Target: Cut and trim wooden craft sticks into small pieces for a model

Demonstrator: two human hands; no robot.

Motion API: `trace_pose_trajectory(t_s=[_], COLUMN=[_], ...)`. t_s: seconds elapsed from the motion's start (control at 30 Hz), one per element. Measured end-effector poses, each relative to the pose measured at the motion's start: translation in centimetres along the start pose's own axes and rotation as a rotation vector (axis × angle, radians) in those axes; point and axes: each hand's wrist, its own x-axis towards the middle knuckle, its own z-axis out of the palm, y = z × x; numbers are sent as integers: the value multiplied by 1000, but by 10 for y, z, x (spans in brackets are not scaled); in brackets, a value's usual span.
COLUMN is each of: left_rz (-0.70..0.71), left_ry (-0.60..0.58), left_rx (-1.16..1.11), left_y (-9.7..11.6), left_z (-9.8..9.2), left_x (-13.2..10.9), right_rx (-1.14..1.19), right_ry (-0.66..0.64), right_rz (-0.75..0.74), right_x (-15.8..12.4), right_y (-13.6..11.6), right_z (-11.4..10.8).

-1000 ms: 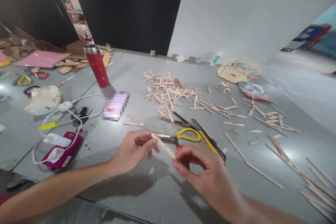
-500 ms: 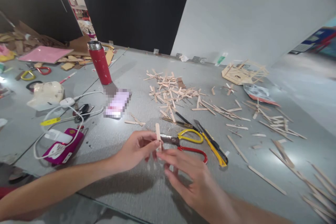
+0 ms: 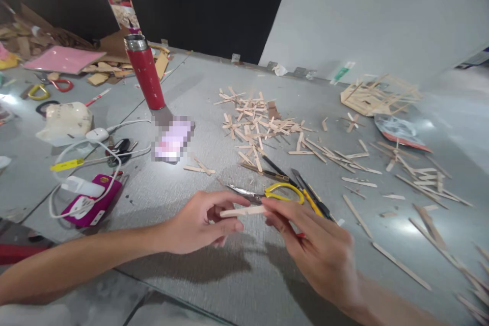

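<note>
A wooden craft stick lies nearly level between my hands, above the table. My right hand pinches its right end between thumb and fingers. Around its left end, my left hand has thumb and index finger apart, one below the stick and one above; whether it touches the stick is unclear. Just behind my hands lies a pair of scissors with a yellow handle loop; my right hand hides most of the red loop. Beside them are a yellow utility knife and a dark, slim tool.
A pile of craft sticks spreads behind, with more scattered rightward. At the back right stands a stick-built frame near a plastic packet. Leftward are a red bottle, a phone, keys and a purple device with cable.
The craft stick has turned from upright to nearly level. My right hand has moved right and now pinches one end, while my left thumb and index finger have spread. The view has shifted slightly.
</note>
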Motion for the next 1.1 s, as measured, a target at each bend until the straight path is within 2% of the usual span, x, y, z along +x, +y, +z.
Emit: trace_pose_trajectory(t_s=[0.1,0.23,0.5,0.6,0.7,0.77,0.83,0.93,1.0,1.07,1.1], left_rz=[-17,-26,-36,-2,-24,-150,-295,-360,-345,-308,-294], left_ry=[50,65,98,164,236,213,222,84,49,55,61], left_rx=[-64,-95,-16,207,712,1148,1425,1516,1513,1506,1506], left_y=[-1,2,3,4,12,20,26,29,29,27,27], left_z=[0,1,2,-1,-8,-16,-24,-33,-36,-37,-37], left_x=[0,-1,1,3,1,-2,-4,-4,-2,1,2], right_rx=[-19,-19,-12,13,42,44,15,-24,-19,2,16], right_ry=[35,17,-23,-70,-163,-246,-352,-571,-707,-766,-751], right_rz=[37,26,45,38,90,156,218,286,310,310,312], right_x=[-1,0,0,0,0,0,3,9,12,12,12], right_y=[0,0,2,6,12,15,16,8,1,-4,-5], right_z=[-1,-2,0,4,8,9,6,-3,-9,-12,-12])
